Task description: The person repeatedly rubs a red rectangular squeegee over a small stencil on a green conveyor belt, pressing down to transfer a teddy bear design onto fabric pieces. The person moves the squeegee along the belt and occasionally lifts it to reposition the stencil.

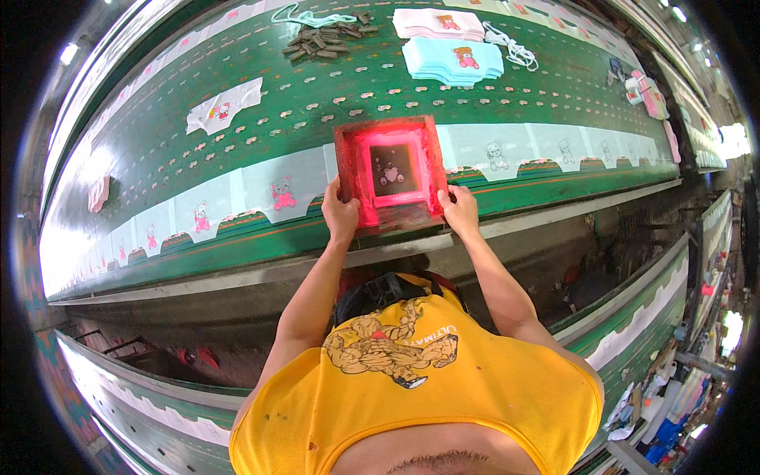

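A square wooden printing screen (pixel 343 150) smeared with bright pink ink, a small bear design in its dark middle, is held over a strip of white fabric pieces on a long green table (pixel 309 134). My left hand (pixel 341 209) is closed on its left side, and my right hand (pixel 459 207) grips the right side, both near the lower corners. To the left, several pieces (pixel 282 190) carry pink bear prints. To the right, several pieces (pixel 496 156) show only thin dark bear outlines. What lies directly under the screen is hidden.
Toward the back are stacks of blue (pixel 431 62) and pink (pixel 416 24) printed pieces, a pile of dark short sticks (pixel 324 43) and white cords (pixel 521 51). A loose printed piece (pixel 223 107) lies left. A metal rail (pixel 554 214) edges the table; another long table (pixel 142 372) is behind me.
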A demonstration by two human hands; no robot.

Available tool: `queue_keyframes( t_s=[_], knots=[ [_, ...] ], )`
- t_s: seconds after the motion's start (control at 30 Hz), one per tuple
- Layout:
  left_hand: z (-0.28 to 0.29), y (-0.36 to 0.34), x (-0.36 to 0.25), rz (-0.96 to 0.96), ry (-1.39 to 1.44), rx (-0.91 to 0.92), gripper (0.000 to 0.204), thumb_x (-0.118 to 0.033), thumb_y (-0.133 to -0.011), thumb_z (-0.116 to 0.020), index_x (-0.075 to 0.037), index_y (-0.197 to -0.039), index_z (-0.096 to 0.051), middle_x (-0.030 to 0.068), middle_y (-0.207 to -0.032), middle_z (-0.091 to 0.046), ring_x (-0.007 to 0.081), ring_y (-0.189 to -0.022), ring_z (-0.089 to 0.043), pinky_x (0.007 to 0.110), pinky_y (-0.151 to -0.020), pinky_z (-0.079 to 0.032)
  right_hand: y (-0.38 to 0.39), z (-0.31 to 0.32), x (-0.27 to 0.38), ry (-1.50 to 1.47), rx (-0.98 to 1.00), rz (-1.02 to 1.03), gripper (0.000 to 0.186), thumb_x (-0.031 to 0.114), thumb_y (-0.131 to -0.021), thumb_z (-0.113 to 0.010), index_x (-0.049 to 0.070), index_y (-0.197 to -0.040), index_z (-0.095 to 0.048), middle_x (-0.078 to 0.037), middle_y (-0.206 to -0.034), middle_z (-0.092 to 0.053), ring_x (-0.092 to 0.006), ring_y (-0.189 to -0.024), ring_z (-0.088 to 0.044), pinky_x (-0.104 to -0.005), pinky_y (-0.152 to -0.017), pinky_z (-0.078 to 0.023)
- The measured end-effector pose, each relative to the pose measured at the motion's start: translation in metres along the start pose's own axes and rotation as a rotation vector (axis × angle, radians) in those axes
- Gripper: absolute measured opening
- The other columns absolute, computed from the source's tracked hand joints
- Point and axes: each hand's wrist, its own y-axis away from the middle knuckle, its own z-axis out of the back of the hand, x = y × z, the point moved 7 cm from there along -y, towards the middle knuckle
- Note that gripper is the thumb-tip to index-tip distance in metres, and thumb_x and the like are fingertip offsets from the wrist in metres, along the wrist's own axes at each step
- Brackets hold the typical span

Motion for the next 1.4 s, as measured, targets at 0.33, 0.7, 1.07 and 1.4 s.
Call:
queue_keyframes(
  t_s=[0.33,0.7,1.07,1.4],
  knots=[
    [-0.010,0.004,0.001,0.018,-0.108,-0.021,0.061,0.002,-0.071,-0.066,0.004,-0.132,-0.060,0.0219,-0.120,-0.069,0.0320,-0.113,-0.067,0.038,-0.101,-0.050,-0.011,-0.001,-0.025,0.016,-0.002,0.056,0.042,0.033,-0.094,-0.069,-0.006,-0.110,-0.070,-0.020,-0.100,-0.068,-0.0335,-0.090,-0.067,-0.0398,-0.081,-0.053],
    [-0.009,0.004,-0.001,-0.008,-0.254,-0.021,0.059,-0.003,-0.072,-0.069,0.005,-0.129,-0.060,0.0245,-0.116,-0.068,0.0379,-0.110,-0.066,0.042,-0.097,-0.051,0.050,-0.009,0.090,0.165,0.236,0.766,0.037,0.012,-0.078,-0.076,0.002,-0.113,-0.069,-0.013,-0.114,-0.066,-0.0341,-0.107,-0.062,-0.0451,-0.092,-0.051],
    [-0.010,0.005,0.006,0.001,-0.280,0.004,0.057,-0.002,-0.072,-0.070,0.004,-0.128,-0.060,0.0236,-0.117,-0.067,0.0406,-0.112,-0.064,0.043,-0.096,-0.051,-0.001,-0.050,0.093,0.214,0.059,0.845,0.036,-0.003,-0.069,-0.063,-0.001,-0.105,-0.064,-0.015,-0.109,-0.067,-0.0351,-0.106,-0.062,-0.0442,-0.095,-0.052],
    [-0.010,0.006,0.005,-0.023,-0.270,-0.013,0.060,-0.002,-0.071,-0.070,0.005,-0.130,-0.059,0.0229,-0.120,-0.066,0.0397,-0.116,-0.062,0.043,-0.100,-0.050,-0.117,-0.064,0.126,0.166,0.145,0.770,0.019,-0.001,-0.077,-0.063,0.001,-0.096,-0.066,-0.016,-0.100,-0.067,-0.0361,-0.102,-0.063,-0.0468,-0.089,-0.052]
  ],
)
